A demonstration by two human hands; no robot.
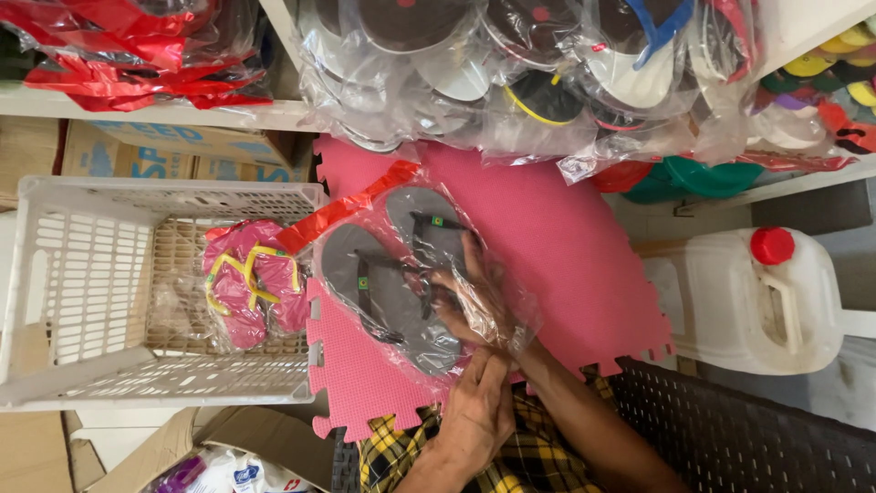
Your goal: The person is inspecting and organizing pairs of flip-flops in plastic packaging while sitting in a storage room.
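Observation:
A pair of grey flip-flops point(388, 274) with dark straps lies in a clear plastic bag point(511, 310) with a red strip, on a pink foam mat point(566, 246). My right hand point(467, 297) is inside the bag's mouth, fingers on the strap of one grey flip-flop. My left hand point(481, 413) sits just below it, pinching the bag's open edge near my yellow-and-black checked garment.
A white plastic basket point(82, 274) at the left holds a bagged pair of pink flip-flops with yellow straps point(251, 292). A white jug with a red cap point(757, 292) stands at the right. Shelves above carry several bagged flip-flops point(511, 73). Cardboard boxes lie at the lower left.

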